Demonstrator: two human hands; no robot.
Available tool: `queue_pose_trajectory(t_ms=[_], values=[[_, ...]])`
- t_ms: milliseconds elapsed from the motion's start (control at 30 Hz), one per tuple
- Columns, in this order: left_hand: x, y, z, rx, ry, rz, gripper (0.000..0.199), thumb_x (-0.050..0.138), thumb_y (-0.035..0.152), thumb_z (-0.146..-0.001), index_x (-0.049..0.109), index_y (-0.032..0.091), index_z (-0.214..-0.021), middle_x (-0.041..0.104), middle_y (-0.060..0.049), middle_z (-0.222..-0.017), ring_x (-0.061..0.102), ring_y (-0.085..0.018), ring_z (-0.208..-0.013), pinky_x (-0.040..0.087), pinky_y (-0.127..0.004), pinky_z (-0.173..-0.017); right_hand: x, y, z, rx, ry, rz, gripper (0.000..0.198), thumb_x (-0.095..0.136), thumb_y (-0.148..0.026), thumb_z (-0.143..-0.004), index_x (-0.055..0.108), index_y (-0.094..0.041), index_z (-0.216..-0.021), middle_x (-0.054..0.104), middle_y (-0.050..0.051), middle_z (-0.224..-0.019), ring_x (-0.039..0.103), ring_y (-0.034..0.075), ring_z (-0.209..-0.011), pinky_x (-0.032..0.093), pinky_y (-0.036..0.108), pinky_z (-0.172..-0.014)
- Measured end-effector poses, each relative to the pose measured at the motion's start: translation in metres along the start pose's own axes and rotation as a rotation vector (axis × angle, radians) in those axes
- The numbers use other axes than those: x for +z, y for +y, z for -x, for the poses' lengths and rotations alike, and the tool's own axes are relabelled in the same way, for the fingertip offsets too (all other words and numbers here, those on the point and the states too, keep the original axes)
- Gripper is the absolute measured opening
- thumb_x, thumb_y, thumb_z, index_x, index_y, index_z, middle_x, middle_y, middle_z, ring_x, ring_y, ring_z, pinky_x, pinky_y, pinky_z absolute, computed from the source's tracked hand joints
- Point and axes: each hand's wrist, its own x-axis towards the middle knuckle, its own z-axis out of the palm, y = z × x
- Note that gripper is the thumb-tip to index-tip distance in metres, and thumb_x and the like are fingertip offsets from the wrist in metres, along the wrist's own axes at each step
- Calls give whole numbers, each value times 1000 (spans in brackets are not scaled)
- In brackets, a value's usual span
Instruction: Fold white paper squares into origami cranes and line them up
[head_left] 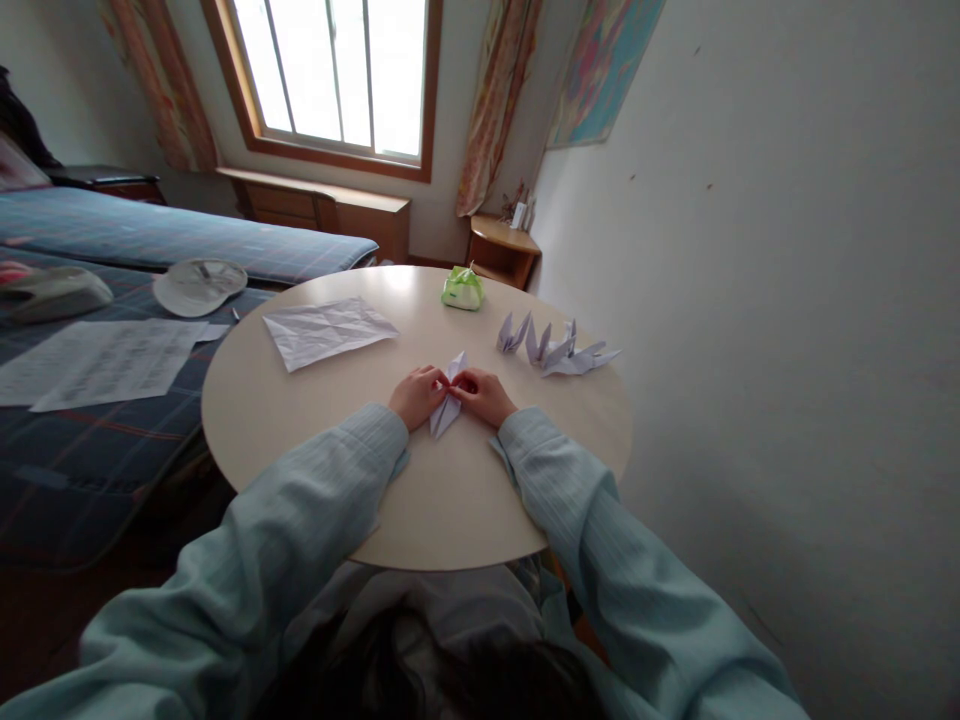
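Observation:
A folded white paper (446, 416), narrow and pointed at both ends, lies near the middle of the round table (450, 510). My left hand (420, 395) pinches its middle from the left side. From the right, my right hand (484, 394) pinches the same spot, thumb and forefinger closed, with the fingertips of both hands almost meeting. The fingers partly cover the paper's centre. Right of my hands, folded paper cranes (574, 357) stand in a loose group. A creased sheet of paper (328, 331) rests flat at the table's left.
At the table's far edge sits a green tissue pack (463, 288). To the left is a bed (150, 440) with printed sheets (105, 360) and a white cap (199, 286) on it. A white wall (765, 330) borders the table's right side.

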Motion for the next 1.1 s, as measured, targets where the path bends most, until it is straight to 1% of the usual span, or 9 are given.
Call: queue_pose_trajectory(t_ms=[467,600,733,833,967,1100], values=[[0,0,0,0,-8,-2,13,48,20,-72,59,18,-77,56,-2,-76,53,-14,-73,42,-26,-70,-2,-4,0,9,-17,5,13,57,-27,-69,58,-14,-70,52,-1,-62,41,7,-55,33,19,-54],[1,-2,-2,-13,-13,-6,17,43,21,-77,59,17,-77,57,-3,-77,53,-14,-73,42,-26,-70,-2,-3,-2,24,-11,9,16,51,-28,-74,58,-14,-67,54,0,-63,44,9,-59,33,21,-58],[4,-6,-3,5,-10,-29,20,40,20,-78,60,17,-81,59,-5,-82,52,-16,-82,41,-28,-77,-2,-2,-2,32,-5,-3,11,50,-22,-73,58,-15,-70,56,1,-66,46,10,-62,35,21,-60],[8,-11,-4,10,5,-66,20,41,23,-78,59,17,-85,60,-5,-88,51,-18,-88,39,-31,-83,-2,-3,-1,54,12,-26,9,51,-20,-72,58,-15,-73,56,1,-67,48,10,-62,36,21,-60],[11,-15,-4,10,10,-86,20,44,23,-77,59,17,-89,60,-6,-92,51,-18,-92,36,-32,-89,-1,-2,-1,66,31,-45,15,48,-12,-71,59,-15,-79,56,1,-69,49,10,-65,38,22,-63],[13,-16,-4,-14,10,-77,28,45,21,-76,53,13,-102,61,-8,-95,51,-19,-96,37,-30,-89,1,4,-2,61,68,-29,16,52,-12,-67,58,-14,-81,56,4,-77,51,12,-71,42,25,-68]])
